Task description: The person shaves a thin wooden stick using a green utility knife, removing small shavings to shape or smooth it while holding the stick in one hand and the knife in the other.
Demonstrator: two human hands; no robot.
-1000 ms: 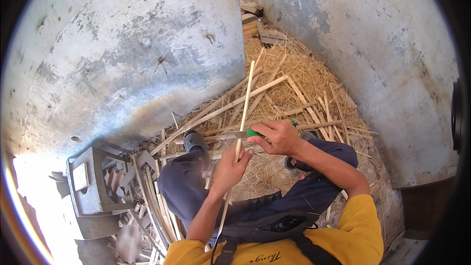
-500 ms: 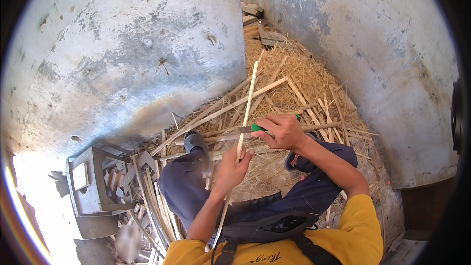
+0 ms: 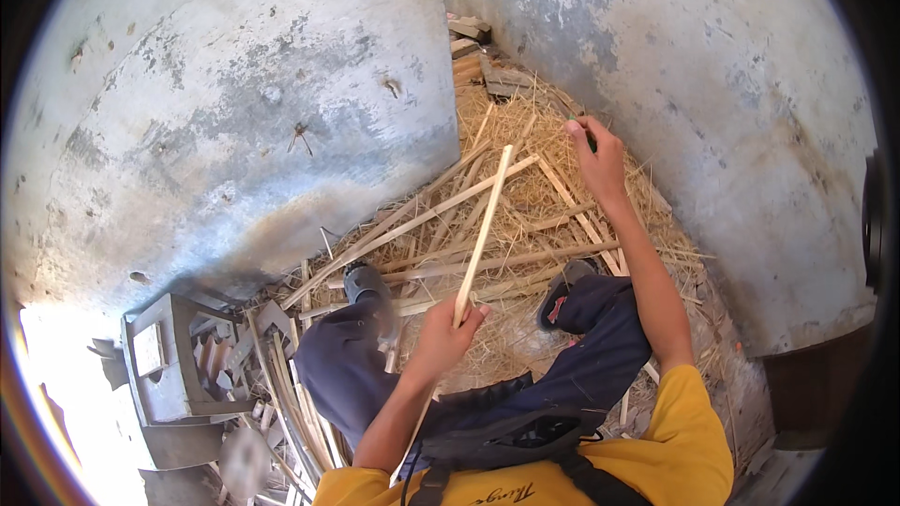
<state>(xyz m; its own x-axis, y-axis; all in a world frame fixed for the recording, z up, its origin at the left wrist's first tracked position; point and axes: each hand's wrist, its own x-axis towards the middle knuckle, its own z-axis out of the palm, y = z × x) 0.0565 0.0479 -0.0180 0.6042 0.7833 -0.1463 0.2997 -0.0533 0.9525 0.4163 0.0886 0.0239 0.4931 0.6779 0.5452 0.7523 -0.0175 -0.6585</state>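
Note:
My left hand (image 3: 444, 335) is closed around a long, pale wooden strip (image 3: 485, 225) in front of my lap. The strip slants up and away, its squared far end standing above the straw, and its thin lower part runs back past my left forearm. My right hand (image 3: 600, 161) is raised far out to the right of the strip, apart from it. Its fingers are wrapped round the green-handled knife, of which only small bits of green and dark show; the blade cannot be made out here.
Pale shavings (image 3: 534, 126) and loose wooden strips (image 3: 441, 211) cover the ground ahead between two worn walls (image 3: 281, 84). At the left, a grey box-like frame (image 3: 178, 356) holds scraps, with a bundle of strips (image 3: 305, 403) beside it. My shoes (image 3: 562, 295) rest among the shavings.
My right hand has swung forward and away from the strip with the knife, which was against it before. The strip's far end has come lower and tilted right; my left hand still grips it.

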